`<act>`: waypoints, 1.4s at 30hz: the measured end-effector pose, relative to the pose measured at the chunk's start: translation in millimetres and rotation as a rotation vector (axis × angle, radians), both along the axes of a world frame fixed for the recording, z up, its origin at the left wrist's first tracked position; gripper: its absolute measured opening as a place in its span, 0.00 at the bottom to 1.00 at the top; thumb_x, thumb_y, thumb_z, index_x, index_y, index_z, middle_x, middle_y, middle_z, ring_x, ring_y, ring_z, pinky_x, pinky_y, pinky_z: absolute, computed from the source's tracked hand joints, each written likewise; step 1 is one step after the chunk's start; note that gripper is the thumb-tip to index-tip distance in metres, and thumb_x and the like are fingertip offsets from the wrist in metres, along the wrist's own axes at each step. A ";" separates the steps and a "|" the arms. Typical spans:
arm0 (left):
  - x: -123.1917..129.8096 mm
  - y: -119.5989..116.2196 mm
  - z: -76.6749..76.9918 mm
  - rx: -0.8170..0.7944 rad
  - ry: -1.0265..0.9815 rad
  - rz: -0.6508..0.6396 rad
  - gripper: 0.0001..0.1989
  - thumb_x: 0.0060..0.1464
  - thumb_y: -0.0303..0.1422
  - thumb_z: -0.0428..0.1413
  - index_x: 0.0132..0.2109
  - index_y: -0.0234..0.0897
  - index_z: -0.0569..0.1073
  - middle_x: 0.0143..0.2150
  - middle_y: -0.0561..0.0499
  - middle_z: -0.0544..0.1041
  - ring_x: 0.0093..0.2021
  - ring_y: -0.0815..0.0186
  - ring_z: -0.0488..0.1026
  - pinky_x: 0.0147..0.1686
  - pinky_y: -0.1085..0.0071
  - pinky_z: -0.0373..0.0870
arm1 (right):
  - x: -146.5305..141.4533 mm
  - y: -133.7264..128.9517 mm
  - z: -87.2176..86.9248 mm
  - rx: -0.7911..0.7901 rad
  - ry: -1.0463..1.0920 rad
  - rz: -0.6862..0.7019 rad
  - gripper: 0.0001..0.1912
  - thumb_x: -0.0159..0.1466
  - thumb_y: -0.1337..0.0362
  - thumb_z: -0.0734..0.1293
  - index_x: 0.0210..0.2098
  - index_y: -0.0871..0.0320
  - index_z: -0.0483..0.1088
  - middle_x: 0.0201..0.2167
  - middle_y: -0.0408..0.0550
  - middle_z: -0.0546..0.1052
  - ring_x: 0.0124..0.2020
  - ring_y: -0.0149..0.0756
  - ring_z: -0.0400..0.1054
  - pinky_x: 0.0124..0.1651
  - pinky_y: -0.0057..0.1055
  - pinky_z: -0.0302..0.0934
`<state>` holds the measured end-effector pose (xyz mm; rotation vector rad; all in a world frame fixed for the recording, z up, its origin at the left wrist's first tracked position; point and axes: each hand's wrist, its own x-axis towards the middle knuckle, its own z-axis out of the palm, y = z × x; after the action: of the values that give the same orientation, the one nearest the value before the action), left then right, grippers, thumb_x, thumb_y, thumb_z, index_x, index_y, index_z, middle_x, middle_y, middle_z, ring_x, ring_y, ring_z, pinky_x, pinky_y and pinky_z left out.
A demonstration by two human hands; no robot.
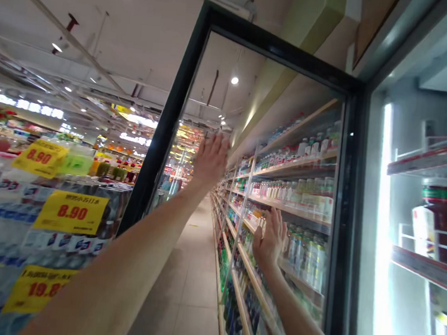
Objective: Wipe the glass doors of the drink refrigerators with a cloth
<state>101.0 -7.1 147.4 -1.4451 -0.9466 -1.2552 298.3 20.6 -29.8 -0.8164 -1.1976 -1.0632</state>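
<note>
Status: glass door [247,110] is swung out from the cooler, filling our view from centre to 12 o'clock, hinge side toward 2 to 3. Black frame [169,122] runs down its free edge on the 10 o'clock side.

Our hands are apart and carry nothing. Left hand [212,159] is just above centre, fingers extended, palm toward the pane; right hand [270,238] is lower, toward 4 o'clock, same pose, fingers a bit bent. Both look pressed to the glass, but we can't confirm contact.

Progress, our read: door is mid-handling. It's unlatched and well clear of the opening; it isn't seated against the cooler. Opening or closing: can't tell.

Stock is in place: green-capped bottle [439,226] sits on a cooler shelf [428,269] at 3 o'clock, beyond the lit strip [383,226], well apart from our hands.
</note>
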 end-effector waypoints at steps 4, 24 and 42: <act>-1.0 -2.0 -53.4 0.019 0.104 0.031 0.23 0.60 0.29 0.42 0.61 0.32 0.59 0.65 0.39 0.58 0.67 0.55 0.50 0.62 0.53 0.52 | -2.2 -3.6 12.7 -0.044 0.010 -0.025 0.24 0.65 0.63 0.54 0.60 0.59 0.58 0.60 0.60 0.63 0.64 0.46 0.51 0.61 0.52 0.47; -55.0 -20.6 -100.9 0.012 0.515 0.047 0.22 0.61 0.35 0.44 0.61 0.40 0.60 0.65 0.48 0.61 0.66 0.62 0.52 0.64 0.60 0.51 | 13.9 1.5 63.9 -0.097 0.062 -0.008 0.26 0.64 0.61 0.53 0.61 0.57 0.57 0.64 0.55 0.59 0.66 0.46 0.49 0.63 0.54 0.45; -66.9 -15.5 -148.5 0.074 0.054 0.070 0.25 0.59 0.31 0.45 0.62 0.28 0.57 0.64 0.36 0.60 0.68 0.54 0.47 0.61 0.55 0.56 | 11.6 8.2 62.4 -0.065 0.078 -0.002 0.25 0.64 0.62 0.54 0.59 0.58 0.61 0.62 0.55 0.61 0.65 0.45 0.51 0.63 0.51 0.46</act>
<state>34.1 -22.6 -1.1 -1.3702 -0.8980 -1.1825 309.9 28.7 32.5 -0.9018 -1.1707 -0.9893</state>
